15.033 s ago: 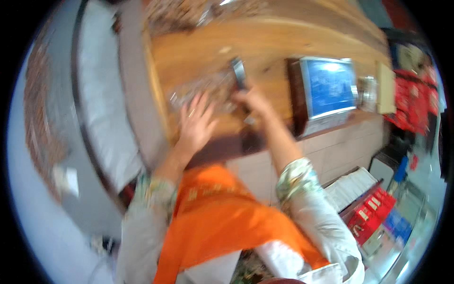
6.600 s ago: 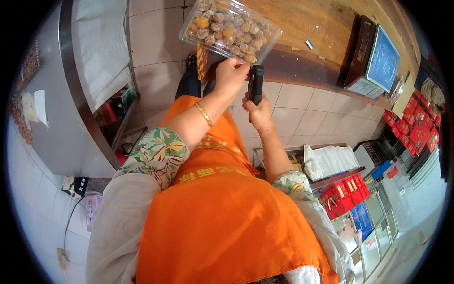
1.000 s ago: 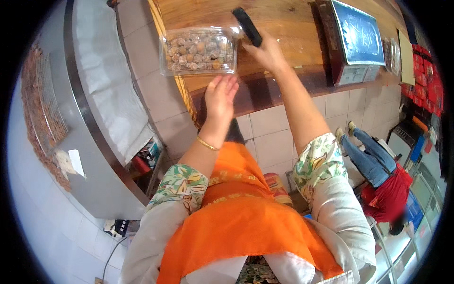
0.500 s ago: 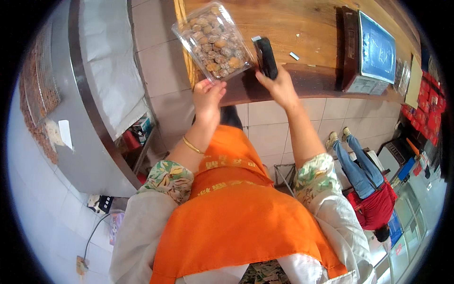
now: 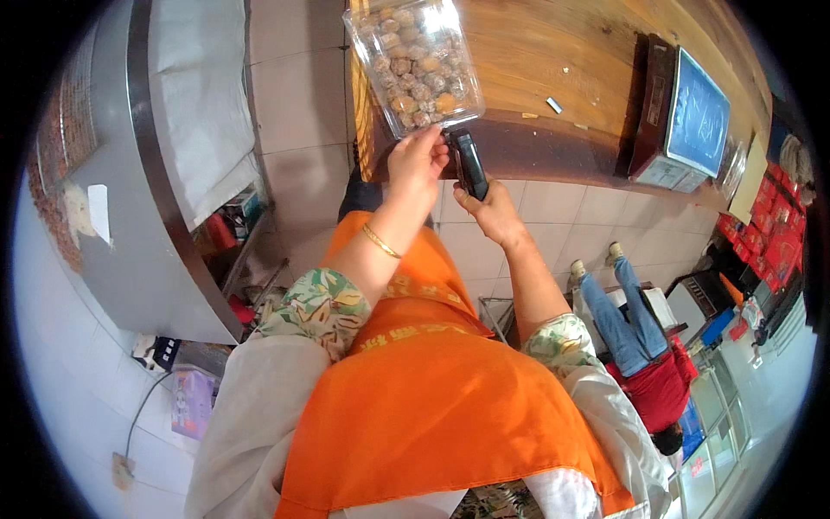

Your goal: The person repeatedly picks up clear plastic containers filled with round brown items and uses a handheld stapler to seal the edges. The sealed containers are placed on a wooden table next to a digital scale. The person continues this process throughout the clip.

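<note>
A clear plastic box (image 5: 422, 69) full of round, sugar-dusted brown pieces lies at the near left corner of the wooden table. My left hand (image 5: 418, 161) is closed, its fingertips pinching the near edge of the box. In my right hand (image 5: 496, 213), a black stapler (image 5: 469, 164) is gripped from below, fingers wrapped round its lower end. The stapler's upper end is at the box's near right corner, beside my left fingertips; whether its jaws are around the rim I cannot tell.
The wooden table (image 5: 527, 52) carries a small white-and-dark strip (image 5: 553, 105) and, further right, a brown box-like device with a blue top (image 5: 699, 117). A metal counter with a white cloth (image 5: 194, 104) stands to my left. A person in red (image 5: 653, 389) is at the right.
The box has shifted up and right in view. The stapler, formerly apart from it, is now at its near right corner, and my hands have come closer together.
</note>
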